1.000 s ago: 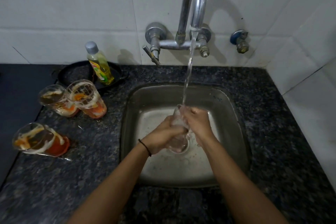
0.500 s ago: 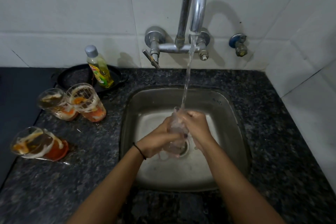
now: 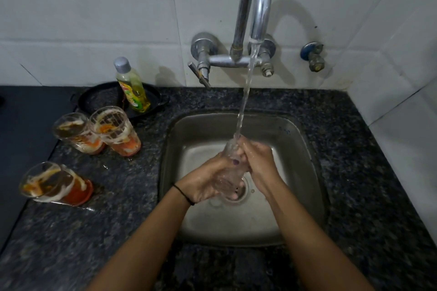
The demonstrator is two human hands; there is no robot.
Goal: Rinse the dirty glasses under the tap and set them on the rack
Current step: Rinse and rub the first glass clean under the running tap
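Dark speckled stone counter [image 3: 118, 220] is seen around a steel sink [image 3: 201, 130] at frame centre, with white tiles behind. Over the basin a clear glass [image 3: 229, 178] is gripped by both hands. The left hand [image 3: 205, 178] is curled round its lower part and the right hand [image 3: 259, 163] is wrapped round its upper part. Water [image 3: 247, 87] from the tap [image 3: 259, 7] is caught at its rim. At frame left, an outer dirty glass [image 3: 76, 133] and an inner dirty glass [image 3: 117, 131] are stood side by side, and a front dirty glass [image 3: 55, 183] lower down. All are smeared white and orange, with red-orange dregs at the bottom. At upper left a bottle [image 3: 132, 87] of yellow-green liquid is stood in a black pan [image 3: 99, 99].
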